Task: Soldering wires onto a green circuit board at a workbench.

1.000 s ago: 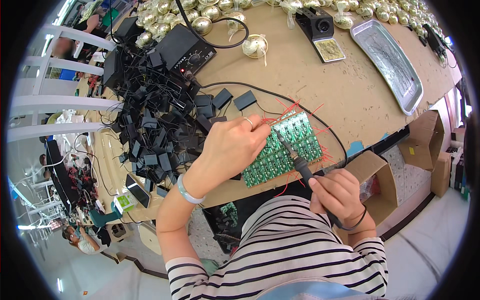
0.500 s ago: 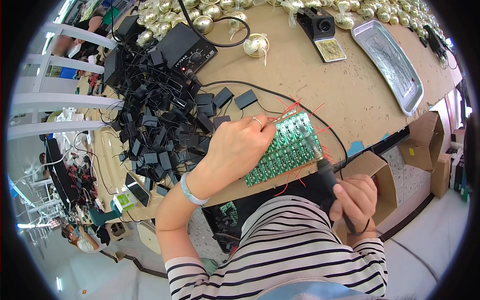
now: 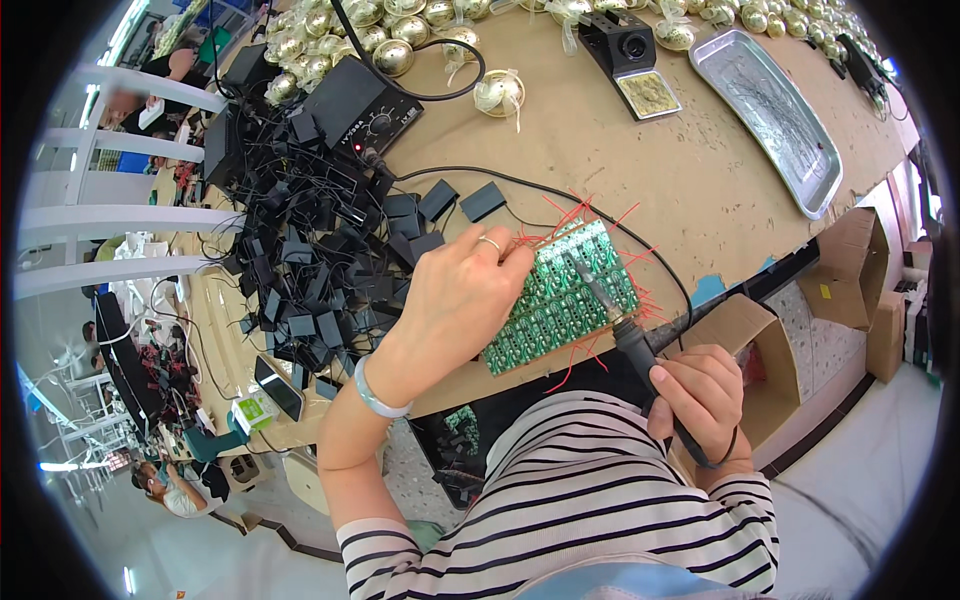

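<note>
A green circuit board panel [image 3: 560, 290] lies on the near edge of the table, with rows of small parts and thin red wires [image 3: 585, 207] sticking out around its sides. My left hand [image 3: 465, 290] rests at the panel's far left side, fingers bent together near the red wires; the fingertips are partly hidden, so what they pinch does not show. In my right hand [image 3: 702, 400] is a soldering iron [image 3: 632, 340], gripped by its dark handle. Its metal tip reaches over the middle of the panel; whether it touches cannot be made out.
A heap of black plastic boxes with leads [image 3: 310, 240] covers the left, beside a black soldering station [image 3: 362, 110]. Farther back are gold balls [image 3: 395, 57], an iron stand with a sponge tray [image 3: 648, 92] and a metal tray [image 3: 770, 115]. Cardboard boxes [image 3: 745, 345] stand below at right.
The soldering iron has moved left and farther over the panel, its tip shifting from the right part toward the middle. My left hand stays at the panel's left side.
</note>
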### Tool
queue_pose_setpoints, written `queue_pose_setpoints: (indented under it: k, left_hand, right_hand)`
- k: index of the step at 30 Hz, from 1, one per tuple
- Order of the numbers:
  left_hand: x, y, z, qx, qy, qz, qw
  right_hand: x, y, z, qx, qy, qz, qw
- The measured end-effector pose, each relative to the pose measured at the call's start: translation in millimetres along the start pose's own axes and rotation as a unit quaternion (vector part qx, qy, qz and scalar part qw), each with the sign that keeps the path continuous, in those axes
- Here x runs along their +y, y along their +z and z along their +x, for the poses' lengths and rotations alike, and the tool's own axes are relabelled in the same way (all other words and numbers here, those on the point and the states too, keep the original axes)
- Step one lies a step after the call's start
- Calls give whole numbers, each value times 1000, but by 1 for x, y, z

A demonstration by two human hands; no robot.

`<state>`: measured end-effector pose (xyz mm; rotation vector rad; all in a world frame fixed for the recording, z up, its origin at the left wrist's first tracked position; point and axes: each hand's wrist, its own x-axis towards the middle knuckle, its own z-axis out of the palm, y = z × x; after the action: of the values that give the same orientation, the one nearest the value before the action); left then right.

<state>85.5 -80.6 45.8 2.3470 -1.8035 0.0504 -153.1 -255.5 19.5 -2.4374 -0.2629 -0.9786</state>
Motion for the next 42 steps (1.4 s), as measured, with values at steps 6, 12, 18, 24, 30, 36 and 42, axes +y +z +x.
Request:
queue_pose_setpoints:
  k: [6,12,18,24,30,36,42]
  left_hand:
    - [-7,-5,-12,14,-23,-120,992]
    - [-30,-10,-26,5,-42,-295,955]
    - [-48,-9,-42,-36,-61,-332,941]
    - [-57,-4,-30,-41,-46,-354,933]
    - [-66,7,-28,82,-170,-547,815]
    - [-28,-24,-4,35,-59,-379,923]
    - [-3,-4,-12,11,-11,-197,980]
  right_hand:
    - [0,-3,-1,9,9,-3,1000]
    - [1,-3,-1,6,12,-3,1000]
    - [0,-4,1,9,10,4,1000]
    - [-3,-2,2,16,13,2,1000]
    - [-3,-3,4,20,13,-1,1000]
    - [-3,-4,-2,2,14,12,1000]
    - [-3,-3,-8,4,18,29,999]
